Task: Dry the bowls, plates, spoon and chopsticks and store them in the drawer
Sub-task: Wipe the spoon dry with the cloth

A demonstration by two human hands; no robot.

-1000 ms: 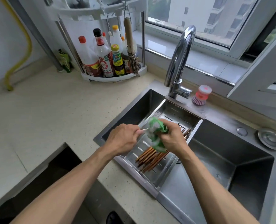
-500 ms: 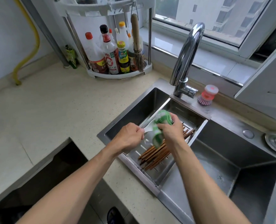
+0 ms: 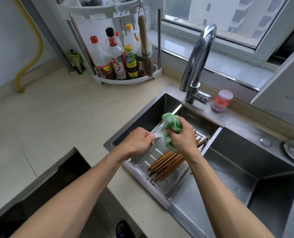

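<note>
My left hand (image 3: 137, 141) grips the handle end of a white spoon (image 3: 157, 138) over the sink. My right hand (image 3: 180, 137) holds a green and white cloth (image 3: 170, 124) bunched around the spoon's other end, which is hidden inside the cloth. Below both hands, several brown wooden chopsticks (image 3: 167, 162) lie side by side in a slotted steel drain tray (image 3: 148, 161) set across the sink (image 3: 256, 160). An open drawer (image 3: 44, 188) shows dark at the lower left, below the counter edge.
A tall chrome faucet (image 3: 197, 62) rises behind the tray, with a pink dish brush (image 3: 221, 101) beside it. A white corner rack (image 3: 125, 79) holds sauce bottles and a hanging whisk brush. Beige countertop (image 3: 56, 117) spreads to the left. A yellow hose runs down the left wall.
My right hand has slid the cloth slightly along the spoon while my left hand keeps its grip. The camera has shifted a little, so the scene sits lower and further right in view.
</note>
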